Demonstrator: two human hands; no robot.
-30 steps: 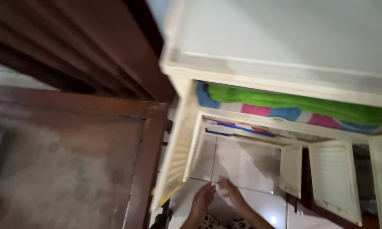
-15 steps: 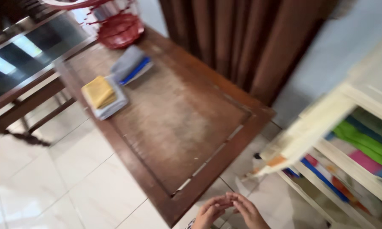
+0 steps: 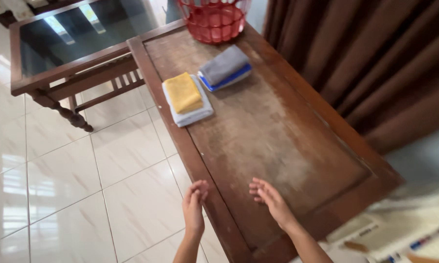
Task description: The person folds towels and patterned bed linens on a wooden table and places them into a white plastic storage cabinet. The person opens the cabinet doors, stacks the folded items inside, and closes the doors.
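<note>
My left hand [image 3: 194, 205] hovers at the near left edge of a brown wooden table [image 3: 278, 141], fingers loosely together and holding nothing. Over the table's near part my right hand [image 3: 270, 196] is empty with its fingers spread. Farther up the table lies a folded yellow cloth [image 3: 183, 92] on a folded white cloth [image 3: 190, 116]. Beside them a folded grey cloth [image 3: 223, 64] rests on a folded blue one [image 3: 228, 81]. Both stacks are well out of touch of my hands.
A red plastic basket [image 3: 213, 18] stands at the table's far end. A glass-topped wooden table [image 3: 68, 44] is at the upper left on the white tiled floor [image 3: 58, 185]. Brown curtains [image 3: 375, 63] hang on the right. A white shelf edge [image 3: 400, 234] shows at the lower right.
The view has swung from the white shelf unit with folded cloths over to the wooden table. My hands have risen from near the floor to the table's near end and moved apart.
</note>
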